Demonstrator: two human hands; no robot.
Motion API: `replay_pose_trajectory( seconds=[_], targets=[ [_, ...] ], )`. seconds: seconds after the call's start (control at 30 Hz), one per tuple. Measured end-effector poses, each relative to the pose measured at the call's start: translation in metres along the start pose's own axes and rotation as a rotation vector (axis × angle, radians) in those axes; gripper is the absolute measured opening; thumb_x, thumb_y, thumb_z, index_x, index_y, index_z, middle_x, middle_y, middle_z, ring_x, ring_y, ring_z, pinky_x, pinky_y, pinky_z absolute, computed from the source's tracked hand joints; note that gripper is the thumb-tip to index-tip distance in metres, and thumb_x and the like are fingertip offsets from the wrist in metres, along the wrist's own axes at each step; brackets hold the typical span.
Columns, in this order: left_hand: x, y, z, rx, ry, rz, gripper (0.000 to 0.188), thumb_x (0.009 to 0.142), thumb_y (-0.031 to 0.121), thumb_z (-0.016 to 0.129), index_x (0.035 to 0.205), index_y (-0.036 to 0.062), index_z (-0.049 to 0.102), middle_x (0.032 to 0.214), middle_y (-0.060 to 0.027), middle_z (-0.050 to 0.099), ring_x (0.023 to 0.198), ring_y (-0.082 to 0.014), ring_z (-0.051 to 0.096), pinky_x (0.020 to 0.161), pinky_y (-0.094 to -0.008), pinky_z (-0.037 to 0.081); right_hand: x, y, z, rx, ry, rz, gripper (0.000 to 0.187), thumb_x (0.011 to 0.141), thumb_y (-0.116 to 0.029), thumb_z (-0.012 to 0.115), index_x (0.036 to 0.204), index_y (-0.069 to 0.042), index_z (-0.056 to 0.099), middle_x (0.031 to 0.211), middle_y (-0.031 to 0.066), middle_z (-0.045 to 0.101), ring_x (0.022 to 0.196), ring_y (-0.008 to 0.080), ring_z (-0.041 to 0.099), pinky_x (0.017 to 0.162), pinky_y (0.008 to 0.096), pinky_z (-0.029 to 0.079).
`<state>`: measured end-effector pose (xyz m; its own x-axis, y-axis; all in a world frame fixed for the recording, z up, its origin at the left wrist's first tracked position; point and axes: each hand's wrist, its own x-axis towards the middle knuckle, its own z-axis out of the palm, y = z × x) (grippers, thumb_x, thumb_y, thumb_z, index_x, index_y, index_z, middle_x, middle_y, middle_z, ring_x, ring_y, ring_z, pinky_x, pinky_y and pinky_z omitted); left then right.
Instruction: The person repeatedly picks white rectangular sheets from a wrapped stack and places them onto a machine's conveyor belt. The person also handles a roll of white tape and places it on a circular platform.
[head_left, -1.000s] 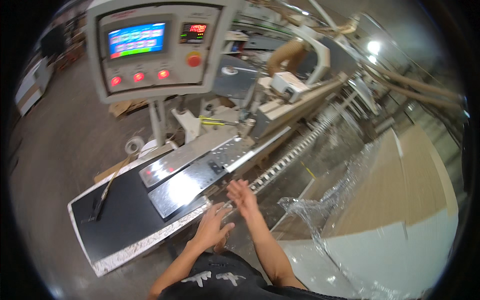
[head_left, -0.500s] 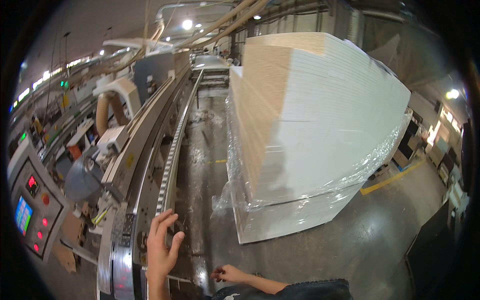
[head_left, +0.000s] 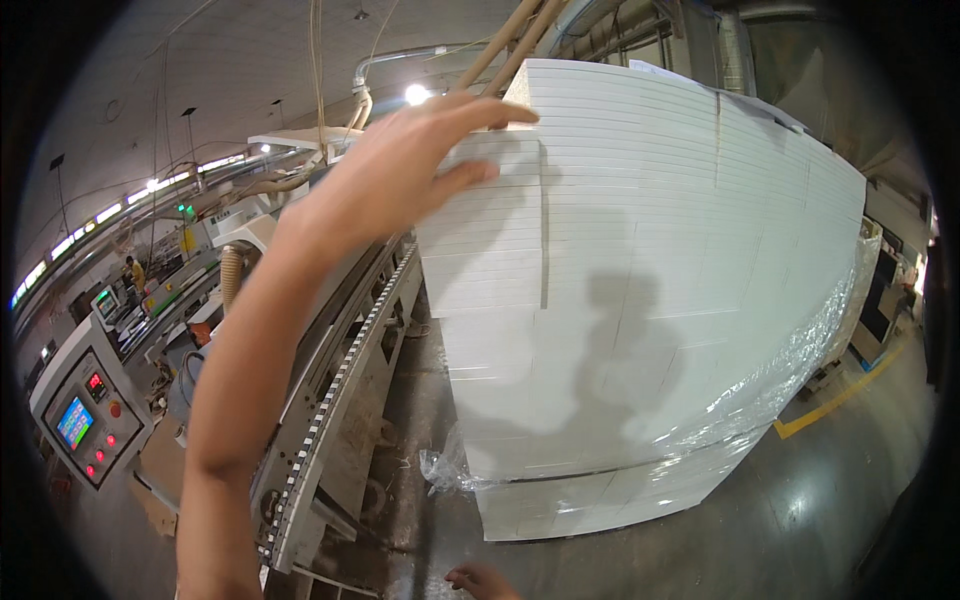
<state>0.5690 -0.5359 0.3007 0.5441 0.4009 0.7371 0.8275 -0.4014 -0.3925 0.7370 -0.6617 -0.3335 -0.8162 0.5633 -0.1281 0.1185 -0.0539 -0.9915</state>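
Note:
My left hand (head_left: 420, 160) is raised at the near left corner of a tall stack of white boards (head_left: 640, 250). Its fingers reach over the top of the shorter left column of boards (head_left: 490, 230), with the thumb apart below them. A gap shows between thumb and fingers, with no board gripped; whether the fingertips touch the stack I cannot tell. Low at the bottom edge, my right hand (head_left: 485, 581) is partly in view. Its fingers are loosely bent and hold nothing visible.
A long machine with a toothed conveyor track (head_left: 325, 410) runs along the left of the stack. A control panel (head_left: 90, 420) with a screen and red lights stands at the far left. Clear plastic wrap (head_left: 765, 400) surrounds the stack's lower part; a loose bunch hangs near the floor.
My left hand has risen from beside the conveyor track to the stack's upper left corner. The view has shifted closer to the stack, and my right hand sits lower in it.

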Motion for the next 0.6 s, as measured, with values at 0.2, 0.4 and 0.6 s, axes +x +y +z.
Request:
replay_pose_trajectory(
  seconds=[0.2,0.4,0.6],
  targets=[
    [0.061,-0.024,0.022,0.104,-0.421,-0.130,0.040,0.097,0.020,0.069,0.137,0.0235,0.070,0.127,-0.0101,0.074,0.117,-0.0301,0.067,0.101,-0.0502,0.054,0.004,0.049,-0.034,0.152,0.002,-0.085,0.033,0.109,-0.032,0.062,0.118,-0.001,0.069,0.110,0.0067,0.076,0.097,0.0159,0.075,0.087,0.0302,0.057],
    [0.067,-0.015,0.019,0.230,-0.412,-0.141,0.030,0.096,0.018,0.072,0.126,0.0195,0.074,0.113,-0.0071,0.078,0.098,-0.0287,0.074,0.092,-0.0464,0.058,-0.016,-0.012,-0.053,0.188,0.009,0.003,0.031,0.109,-0.030,0.061,0.118,-0.001,0.068,0.112,0.0072,0.076,0.100,0.0169,0.074,0.089,0.0312,0.058],
    [0.048,-0.021,0.018,0.354,-0.307,-0.001,0.025,0.096,0.021,0.073,0.120,0.0176,0.073,0.110,-0.0061,0.079,0.089,-0.0246,0.076,0.085,-0.0399,0.061,-0.021,-0.042,-0.047,0.329,-0.104,-0.028,0.034,0.109,-0.032,0.061,0.120,0.000,0.066,0.119,0.0107,0.074,0.106,0.0203,0.073,0.091,0.0355,0.058]
  ],
)
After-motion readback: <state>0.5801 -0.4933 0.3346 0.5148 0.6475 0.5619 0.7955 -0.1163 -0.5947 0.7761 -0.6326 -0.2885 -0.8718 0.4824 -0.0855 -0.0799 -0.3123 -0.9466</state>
